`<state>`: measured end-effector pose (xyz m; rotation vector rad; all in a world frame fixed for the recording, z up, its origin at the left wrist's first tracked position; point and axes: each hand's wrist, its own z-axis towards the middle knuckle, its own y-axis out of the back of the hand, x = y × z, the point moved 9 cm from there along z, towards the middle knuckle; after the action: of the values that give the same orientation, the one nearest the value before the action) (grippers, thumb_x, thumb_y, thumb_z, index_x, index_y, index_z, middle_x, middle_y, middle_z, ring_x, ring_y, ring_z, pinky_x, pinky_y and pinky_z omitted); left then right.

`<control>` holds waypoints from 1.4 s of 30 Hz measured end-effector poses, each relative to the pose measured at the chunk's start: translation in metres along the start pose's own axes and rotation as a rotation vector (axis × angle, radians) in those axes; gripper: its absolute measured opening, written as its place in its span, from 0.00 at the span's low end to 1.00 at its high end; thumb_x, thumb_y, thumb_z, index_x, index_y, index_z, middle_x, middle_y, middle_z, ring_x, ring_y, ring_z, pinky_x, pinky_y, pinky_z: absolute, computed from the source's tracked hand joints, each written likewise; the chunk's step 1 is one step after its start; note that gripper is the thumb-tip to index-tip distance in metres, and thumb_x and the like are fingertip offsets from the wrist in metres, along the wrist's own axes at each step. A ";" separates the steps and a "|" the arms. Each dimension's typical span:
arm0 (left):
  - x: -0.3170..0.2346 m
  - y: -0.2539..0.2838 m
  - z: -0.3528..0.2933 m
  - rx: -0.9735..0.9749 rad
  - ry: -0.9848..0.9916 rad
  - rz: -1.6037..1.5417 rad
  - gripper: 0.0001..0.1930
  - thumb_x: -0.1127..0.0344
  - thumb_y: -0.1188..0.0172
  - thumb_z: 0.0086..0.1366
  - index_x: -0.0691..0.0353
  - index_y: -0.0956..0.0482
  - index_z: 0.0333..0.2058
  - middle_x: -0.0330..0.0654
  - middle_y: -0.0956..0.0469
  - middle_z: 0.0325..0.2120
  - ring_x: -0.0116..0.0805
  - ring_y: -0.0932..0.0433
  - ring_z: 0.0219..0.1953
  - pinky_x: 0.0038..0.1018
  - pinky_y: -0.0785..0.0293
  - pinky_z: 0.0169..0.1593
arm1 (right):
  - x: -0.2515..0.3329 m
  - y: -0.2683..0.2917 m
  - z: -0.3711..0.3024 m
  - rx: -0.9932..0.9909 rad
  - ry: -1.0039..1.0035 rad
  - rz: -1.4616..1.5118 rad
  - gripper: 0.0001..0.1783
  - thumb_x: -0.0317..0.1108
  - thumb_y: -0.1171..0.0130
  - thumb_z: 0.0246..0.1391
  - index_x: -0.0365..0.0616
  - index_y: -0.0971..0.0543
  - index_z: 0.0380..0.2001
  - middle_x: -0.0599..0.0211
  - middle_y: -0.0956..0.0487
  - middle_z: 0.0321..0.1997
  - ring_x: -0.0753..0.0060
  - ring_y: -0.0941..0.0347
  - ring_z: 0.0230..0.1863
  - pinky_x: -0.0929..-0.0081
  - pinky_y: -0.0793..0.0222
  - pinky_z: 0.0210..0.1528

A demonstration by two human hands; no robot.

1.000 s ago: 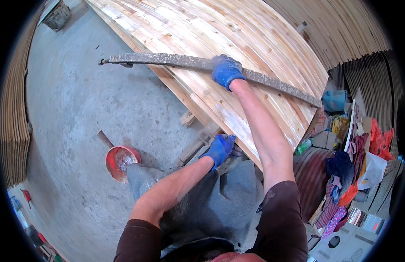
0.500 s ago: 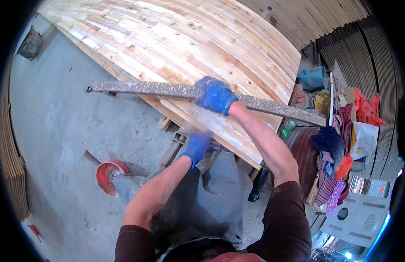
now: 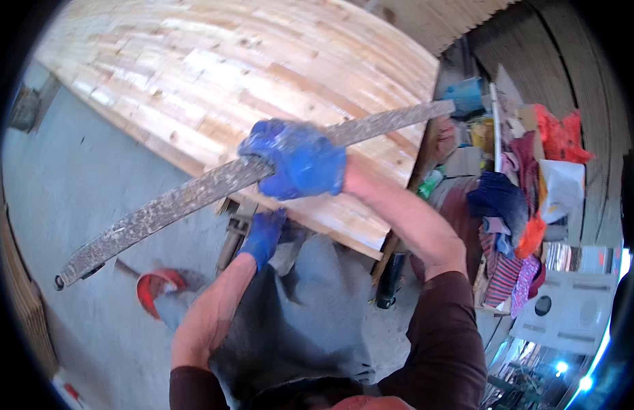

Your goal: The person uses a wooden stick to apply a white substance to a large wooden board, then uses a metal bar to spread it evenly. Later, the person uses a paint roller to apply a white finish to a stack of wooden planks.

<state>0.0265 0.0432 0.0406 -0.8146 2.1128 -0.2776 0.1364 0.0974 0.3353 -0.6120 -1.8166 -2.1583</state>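
My right hand (image 3: pixel 296 160), in a blue glove, is wrapped round a long, crusted metal bar (image 3: pixel 159 203) near its middle. The bar hangs slantwise above a large panel of joined wood strips (image 3: pixel 214 75), its left end low over the floor and its right end beyond the panel's right edge. At the panel's near edge is my left hand (image 3: pixel 265 238), also in a blue glove, beside a metal clamp piece (image 3: pixel 237 225). Its fingers are partly hidden and blurred, so what they touch cannot be made out.
A red round container (image 3: pixel 153 290) stands on the grey floor (image 3: pixel 91 184) at lower left, and a dark bucket (image 3: pixel 24 109) at far left. To the right lies a pile of cloths (image 3: pixel 501 205) with an orange-red bag (image 3: pixel 561 140). Stacked boards (image 3: pixel 23 294) line the left side.
The bar has turned in my right hand's grip: its left end swung down and nearer, its right end up and away. Both hands now appear farther left, and the view has shifted.
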 end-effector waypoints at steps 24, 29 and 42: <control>-0.023 -0.011 -0.029 -0.245 0.001 -0.020 0.15 0.61 0.50 0.71 0.68 0.27 0.46 0.51 0.20 0.34 0.41 0.18 0.32 0.34 0.17 0.34 | -0.045 -0.077 -0.033 0.448 0.099 -0.033 0.18 0.43 0.39 0.44 0.44 0.22 0.35 0.55 0.25 0.36 0.53 0.26 0.40 0.57 0.27 0.42; -0.045 -0.011 -0.019 -0.453 -0.237 0.701 0.19 0.52 0.52 0.69 0.60 0.25 0.48 0.48 0.23 0.47 0.42 0.27 0.53 0.34 0.34 0.56 | -0.055 -0.054 -0.052 0.280 0.274 0.042 0.24 0.40 0.37 0.39 0.42 0.21 0.42 0.54 0.23 0.40 0.51 0.26 0.42 0.58 0.27 0.46; -0.014 -0.032 -0.020 -0.596 -0.277 0.491 0.14 0.58 0.53 0.69 0.61 0.28 0.45 0.51 0.23 0.40 0.45 0.24 0.45 0.38 0.30 0.50 | -0.079 -0.056 -0.071 0.378 0.323 0.080 0.22 0.37 0.39 0.36 0.41 0.20 0.39 0.55 0.22 0.38 0.50 0.26 0.42 0.56 0.29 0.47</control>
<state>0.0315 0.0263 0.0770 -0.5807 2.0607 0.7128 0.1697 0.0331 0.2398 -0.2293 -1.9048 -1.6803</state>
